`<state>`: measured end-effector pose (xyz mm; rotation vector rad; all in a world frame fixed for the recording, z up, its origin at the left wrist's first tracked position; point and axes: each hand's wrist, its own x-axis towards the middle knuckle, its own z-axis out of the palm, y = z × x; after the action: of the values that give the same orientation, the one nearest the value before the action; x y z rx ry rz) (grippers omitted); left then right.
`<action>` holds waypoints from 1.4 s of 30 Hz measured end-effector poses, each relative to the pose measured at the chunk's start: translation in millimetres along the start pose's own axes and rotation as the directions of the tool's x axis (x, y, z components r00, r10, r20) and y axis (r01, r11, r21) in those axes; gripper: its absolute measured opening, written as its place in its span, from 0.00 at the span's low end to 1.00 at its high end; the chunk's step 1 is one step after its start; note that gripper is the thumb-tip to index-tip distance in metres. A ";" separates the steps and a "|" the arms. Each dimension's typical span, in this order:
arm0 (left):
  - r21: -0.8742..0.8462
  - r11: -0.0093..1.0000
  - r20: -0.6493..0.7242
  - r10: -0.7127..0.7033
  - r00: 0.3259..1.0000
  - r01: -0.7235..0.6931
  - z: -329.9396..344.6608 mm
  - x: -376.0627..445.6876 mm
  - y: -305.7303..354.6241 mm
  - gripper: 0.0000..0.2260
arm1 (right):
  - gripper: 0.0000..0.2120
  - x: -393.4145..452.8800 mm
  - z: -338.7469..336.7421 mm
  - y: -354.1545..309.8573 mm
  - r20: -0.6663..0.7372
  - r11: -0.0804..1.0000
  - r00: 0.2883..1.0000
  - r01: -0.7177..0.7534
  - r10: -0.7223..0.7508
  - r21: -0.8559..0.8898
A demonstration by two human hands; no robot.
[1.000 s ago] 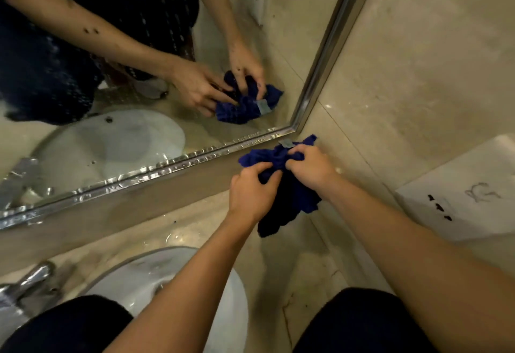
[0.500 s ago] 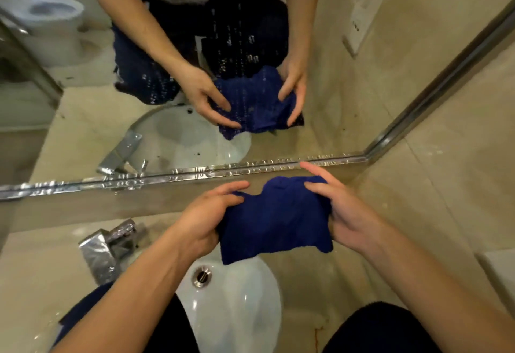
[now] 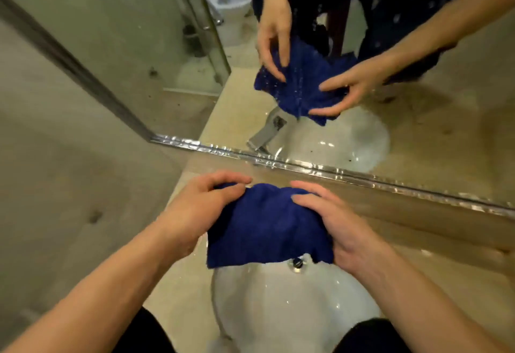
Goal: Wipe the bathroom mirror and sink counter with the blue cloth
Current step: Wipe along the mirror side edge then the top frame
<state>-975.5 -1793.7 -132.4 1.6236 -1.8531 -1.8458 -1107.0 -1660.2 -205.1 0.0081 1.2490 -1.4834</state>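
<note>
Both hands grip a dark blue terry cloth (image 3: 267,230) above the white oval sink (image 3: 278,305), left hand (image 3: 200,210) and right hand (image 3: 342,227) pinching opposite edges, near the tabletop's mirror-side edge.

Both hands hold the blue cloth (image 3: 267,230) spread above the white sink basin (image 3: 292,302), the left hand (image 3: 200,207) gripping its left edge and the right hand (image 3: 342,230) its right, fingers (image 3: 312,188) curled over the top hem. The drain (image 3: 297,263) shows just below the cloth. Behind, the mirror (image 3: 418,118) with its chrome frame (image 3: 348,172) reflects the hands, the cloth, a faucet (image 3: 267,132) and a toilet (image 3: 232,4). The beige counter (image 3: 178,299) surrounds the basin
</note>
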 end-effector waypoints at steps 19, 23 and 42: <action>0.201 0.976 0.039 0.072 0.997 -0.078 -251.9 106.1 -36.7 0.13 | 0.14 106.1 255.5 26.1 -0.070 0.909 0.982 0.137 -0.178 -0.395; 0.133 0.985 -0.028 0.113 0.993 -0.108 -282.7 114.4 -15.8 0.13 | 0.13 111.6 301.6 0.8 0.001 0.870 0.982 0.169 -0.190 -0.463; -0.341 0.930 -0.292 0.032 0.956 -0.136 -247.3 237.2 -87.7 0.15 | 0.23 219.7 350.0 82.5 -0.126 0.689 0.887 0.249 -0.445 -0.681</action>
<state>-862.5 -2099.1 -270.2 1.5502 -1.3538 -1.6867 -918.1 -2035.3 -240.5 -0.5363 2.0537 -1.3070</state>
